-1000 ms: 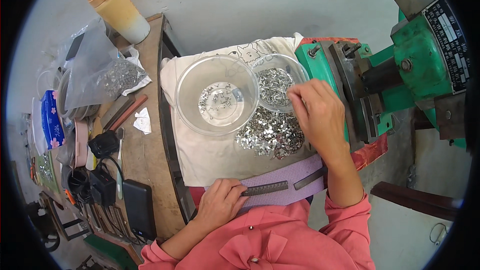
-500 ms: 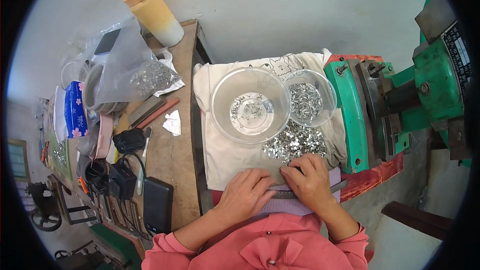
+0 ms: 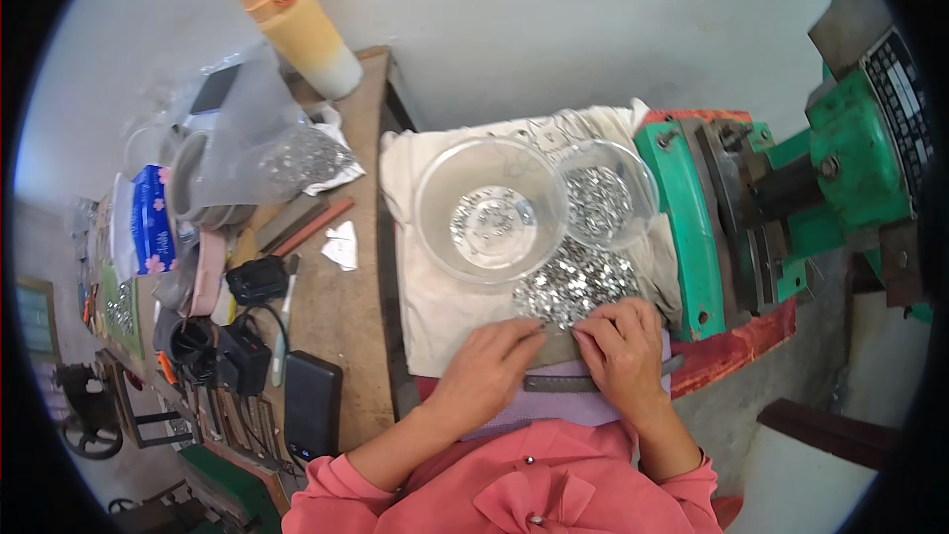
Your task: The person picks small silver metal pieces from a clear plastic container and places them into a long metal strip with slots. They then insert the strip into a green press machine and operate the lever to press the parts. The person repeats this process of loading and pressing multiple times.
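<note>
A loose pile of small shiny metal pieces (image 3: 578, 282) lies on the beige cloth (image 3: 435, 326). At its near left edge is my left hand (image 3: 484, 366), thumb and forefinger pinched together. My right hand (image 3: 623, 351) is at the near right edge, its fingers curled and pressed together. Whatever either hand pinches is too small to make out. Behind the pile stands a large clear plastic tub (image 3: 435, 237) with some small pieces on its bottom. Touching it on the right, a smaller clear tub (image 3: 643, 200) holds many metal pieces. A dark flat bar (image 3: 554, 384) lies below my hands.
A green machine (image 3: 692, 237) stands close on the right. On the wooden table (image 3: 341, 336) at left are a black power bank (image 3: 312, 405), cables, a blue tissue pack (image 3: 153, 218), a plastic bag of metal pieces (image 3: 306, 158) and a yellow bottle (image 3: 301, 30).
My fingertips have moved apart, the right hand slightly to the right, uncovering more of the dark bar. The view has shifted slightly.
</note>
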